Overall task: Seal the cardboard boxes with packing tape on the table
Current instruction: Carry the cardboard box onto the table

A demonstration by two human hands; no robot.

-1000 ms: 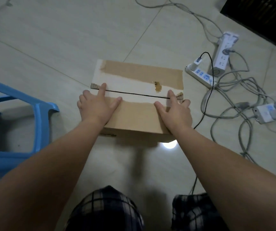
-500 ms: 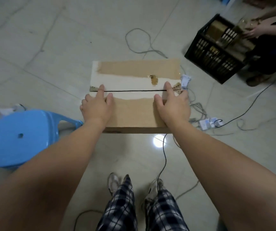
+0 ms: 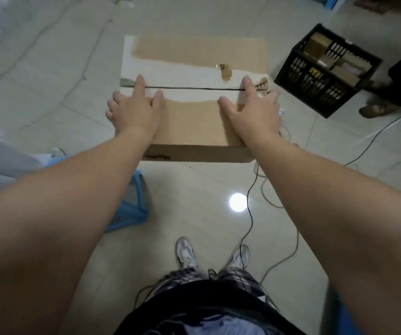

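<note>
**Box in the air, seam still bare**

Tiled floor [image 3: 49, 68] all round, and no worktop in sight from here. The cardboard box [image 3: 194, 126] hangs well above that floor, out in front of the person, flaps shut and top face level. It looks light to me: two hands at the ends carry it with no sag. The board seems stiff but scuffed, with a pale stripped band along the middle, so I'd expect it to dent if squeezed hard. The black crate [image 3: 325, 71] sits off to the right and the blue stool [image 3: 131, 209] is below left.

The left hand [image 3: 134, 110] grasps the left end, forefinger laid over the top and outer fingers wrapped down the side. The right hand [image 3: 252, 112] does the same at the right end. Good places to hold, I'd say, since the corners take the load. The dark seam [image 3: 189, 88] runs between them, untaped. One brown tape scrap [image 3: 226, 73] clings just beyond it. No tape roll is showing.
</note>
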